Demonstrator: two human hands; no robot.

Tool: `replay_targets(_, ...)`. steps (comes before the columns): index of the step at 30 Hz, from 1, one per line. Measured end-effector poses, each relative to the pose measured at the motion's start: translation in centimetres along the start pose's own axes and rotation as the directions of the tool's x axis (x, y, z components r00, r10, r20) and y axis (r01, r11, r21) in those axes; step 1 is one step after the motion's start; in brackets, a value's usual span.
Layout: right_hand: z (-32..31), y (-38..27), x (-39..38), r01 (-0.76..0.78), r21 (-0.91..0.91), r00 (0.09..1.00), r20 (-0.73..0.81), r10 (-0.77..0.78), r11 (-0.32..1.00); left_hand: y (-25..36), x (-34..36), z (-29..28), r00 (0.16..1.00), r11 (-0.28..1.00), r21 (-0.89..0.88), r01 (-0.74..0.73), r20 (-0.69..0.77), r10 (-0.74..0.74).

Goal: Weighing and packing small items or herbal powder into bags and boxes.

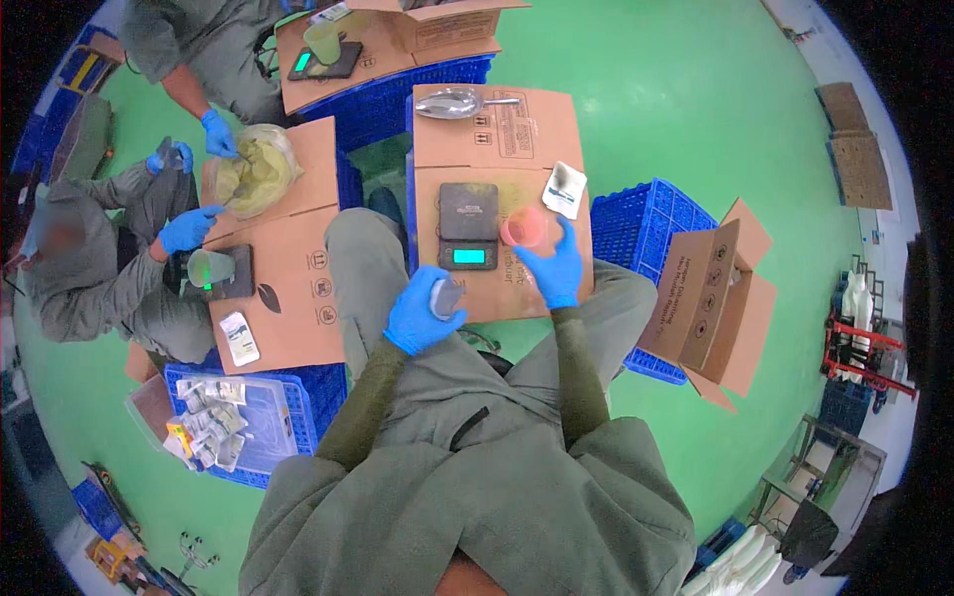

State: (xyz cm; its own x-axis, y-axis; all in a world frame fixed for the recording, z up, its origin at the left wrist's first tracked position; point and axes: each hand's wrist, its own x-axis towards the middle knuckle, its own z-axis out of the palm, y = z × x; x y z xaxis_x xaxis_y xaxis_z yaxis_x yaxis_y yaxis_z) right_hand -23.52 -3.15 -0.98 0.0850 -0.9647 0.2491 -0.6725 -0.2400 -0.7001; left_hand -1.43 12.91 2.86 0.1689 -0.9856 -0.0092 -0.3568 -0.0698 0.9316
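Observation:
My left hand (422, 316), in a blue glove, is closed around a small greyish, see-through piece (446, 297), perhaps a pouch; its exact kind is unclear. My right hand (553, 266), also gloved in blue, has thumb and forefinger spread beside a pink cup (523, 226). Whether the thumb touches the cup cannot be made out. To the left of the cup lies a black digital scale (468, 211) with a lit green display. A white packet with a dark patch (564, 190) rests past my right fingertips. Farther off, a metal scoop (452, 102) lies on the cardboard (542, 129).
Blue crates (651, 223) support the cardboard surfaces. An open carton (701, 298) stands at right. On the left, a co-worker's gloved hands (189, 228) are near a bag of greenish powder (260, 174). A clear tub (268, 422) holds several packets. Another person works at the far left.

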Motion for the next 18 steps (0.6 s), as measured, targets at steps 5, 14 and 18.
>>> replay_targets(5, 1.8, 1.9, 0.4, 0.153, -0.208, 0.961, 0.258, -0.096, 0.966, 0.1, 0.1, 0.7, 0.993, 0.996, 0.079, 0.031, 0.109, -0.039)
replay_targets(14, 2.8, -3.0, 3.6, 0.310, -0.279, 0.925, 0.308, -0.221, 0.909, -0.5, -0.2, 0.9, 0.991, 0.994, 0.109, 0.024, 0.126, -0.038)
replay_targets(18, 7.1, -4.2, 4.8, 0.527, -0.260, 0.797, 0.483, -0.363, 0.809, -0.8, 0.0, 1.2, 0.987, 0.994, 0.097, 0.057, 0.147, -0.071)
